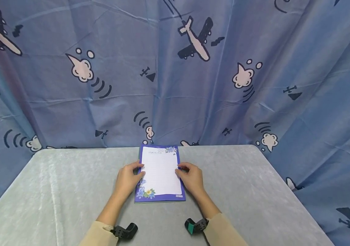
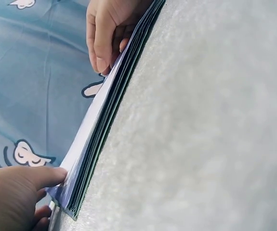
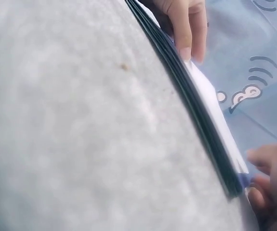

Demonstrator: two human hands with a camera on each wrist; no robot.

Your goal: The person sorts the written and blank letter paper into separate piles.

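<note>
A stack of thin notebooks (image 1: 162, 171) lies on the table before me, its top one purple-bordered with blue and yellow flowers round a white, faintly lined panel. My left hand (image 1: 127, 179) holds its left side, thumb on the top face and fingers at the edge. Opposite it, my right hand (image 1: 191, 178) grips the right side in the same way. From the left wrist, the near side of the stack (image 2: 107, 115) shows many dark green-edged layers, with the left thumb (image 2: 51, 176) on top. In the right wrist view the right hand (image 3: 273, 178) is at the near right corner.
The table (image 1: 70, 191) has a pale grey, cloth-like cover. Behind and at both sides hangs a blue curtain (image 1: 125, 78) printed with planes and clouds. Black wrist devices (image 1: 125, 232) are strapped on both forearms, over beige sleeves (image 1: 99, 235).
</note>
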